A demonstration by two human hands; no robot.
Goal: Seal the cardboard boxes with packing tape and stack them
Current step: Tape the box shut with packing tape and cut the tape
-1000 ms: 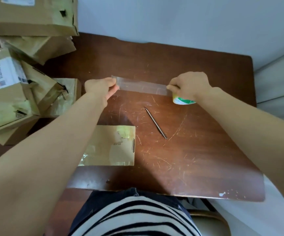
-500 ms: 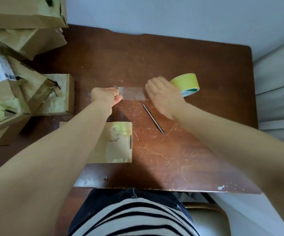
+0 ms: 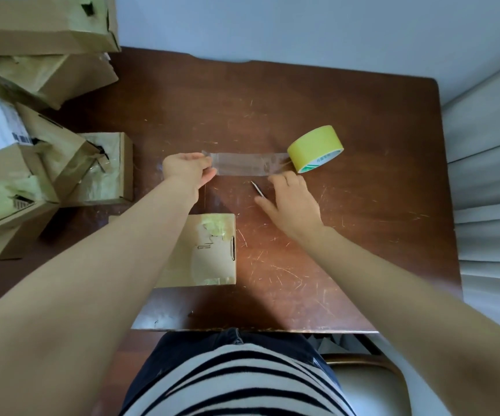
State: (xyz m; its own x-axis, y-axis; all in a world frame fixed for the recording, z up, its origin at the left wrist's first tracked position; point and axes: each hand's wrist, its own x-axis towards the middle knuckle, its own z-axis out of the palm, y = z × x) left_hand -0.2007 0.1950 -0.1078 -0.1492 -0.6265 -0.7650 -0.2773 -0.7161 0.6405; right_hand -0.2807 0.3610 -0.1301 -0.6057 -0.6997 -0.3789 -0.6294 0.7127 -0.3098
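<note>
**On the counter (image 3: 362, 235): strip (image 3: 242, 165) stretched from the roll (image 3: 316, 148)**

By the near edge lies a box (image 3: 209, 250). Past it the right hand (image 3: 293, 202) rests, fingers loose and holding nothing, over a thin blade (image 3: 256, 187). Beyond, the left hand (image 3: 187, 171) pinches the clear strip's end; the strip runs right to the roll, mid-counter. More boxes (image 3: 32, 163) pile at the left edge.

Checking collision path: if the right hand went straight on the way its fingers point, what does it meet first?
Likely the stretched tape strip, just ahead of the right hand, near the yellow roll. Depth is unclear: the hand could pass under the strip.
</note>
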